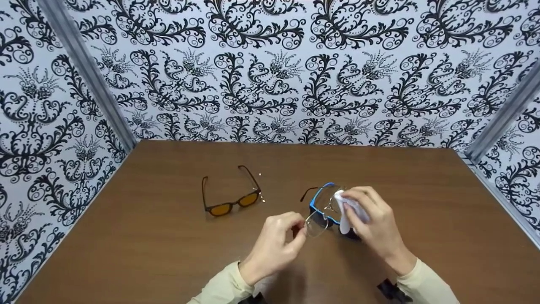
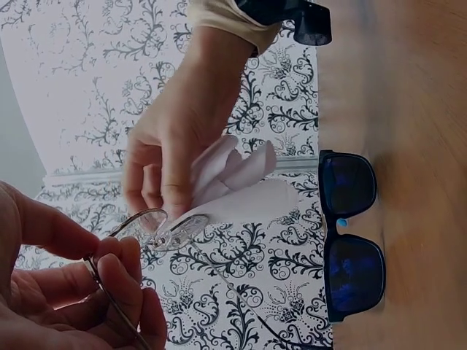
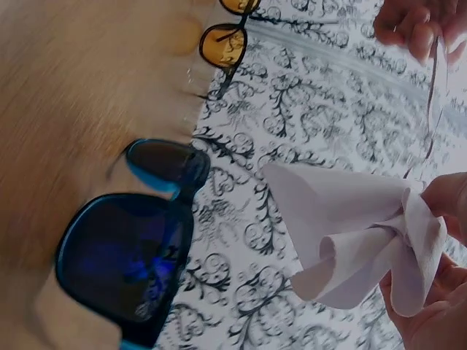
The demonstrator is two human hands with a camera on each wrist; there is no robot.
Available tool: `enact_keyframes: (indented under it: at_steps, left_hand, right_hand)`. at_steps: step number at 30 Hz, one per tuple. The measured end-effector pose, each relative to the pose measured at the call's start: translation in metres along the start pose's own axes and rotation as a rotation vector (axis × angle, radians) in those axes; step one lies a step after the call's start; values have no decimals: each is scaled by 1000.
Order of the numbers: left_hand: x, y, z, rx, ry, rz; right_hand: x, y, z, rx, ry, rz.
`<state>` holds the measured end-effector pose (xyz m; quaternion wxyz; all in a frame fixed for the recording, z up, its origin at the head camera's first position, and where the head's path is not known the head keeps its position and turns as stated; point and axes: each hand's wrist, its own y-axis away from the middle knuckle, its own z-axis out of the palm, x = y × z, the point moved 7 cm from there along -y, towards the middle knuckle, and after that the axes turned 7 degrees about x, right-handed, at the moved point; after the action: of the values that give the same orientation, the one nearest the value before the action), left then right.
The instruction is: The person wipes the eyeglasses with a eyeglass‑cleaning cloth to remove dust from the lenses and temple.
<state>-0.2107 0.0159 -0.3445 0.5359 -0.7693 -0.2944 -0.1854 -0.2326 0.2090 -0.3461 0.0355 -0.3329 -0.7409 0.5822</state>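
Observation:
My left hand [image 1: 280, 240] pinches a pair of thin metal-framed eyeglasses [image 1: 317, 223] by the side, near the hinge and temple. In my right hand [image 1: 375, 219] is a white cloth [image 1: 353, 213], bunched between thumb and fingers and folded over the far lens. The left wrist view shows the cloth [image 2: 237, 182] right at that lens, with the loose end hanging out. Held above the table, the eyeglasses overlap a pair of blue-and-black sunglasses [image 1: 316, 202] in the head view. Those sunglasses [image 2: 354, 237] lie on the table with dark lenses, partly hidden by my right hand.
Black-framed glasses with orange lenses [image 1: 232, 204] lie on the left part of the brown table [image 1: 168, 253], temples pointing away. Small shiny specks [image 1: 262, 197] show beside them. Patterned walls [image 1: 270, 84] enclose the table at the back and sides.

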Motion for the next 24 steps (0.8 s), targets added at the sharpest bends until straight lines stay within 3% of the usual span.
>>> enact_keyframes:
  at_steps: [6,12,15,18,22,24]
  left_hand:
    - [-5,0,-6,-15,-14,-9]
    - [-9,-4,-11,1,0,-16]
    - [-12,-5,-12,15,27,-35]
    - [-15,-6,-12,24,81,-74]
    - [-19,-6,-11,27,165,-157]
    - [-20,-6,-10,24,198,-192]
  right_hand:
    - [22,0,-15,38,37,126]
    - [22,8,-14,10,-17,160]
    - [13,13,-6,-29,-48,86]
    - [-15,9,0,-62,-133,1]
    - [-47,1,4,-54,-310,-23]
    - [-49,2,8,-29,-394,-9]
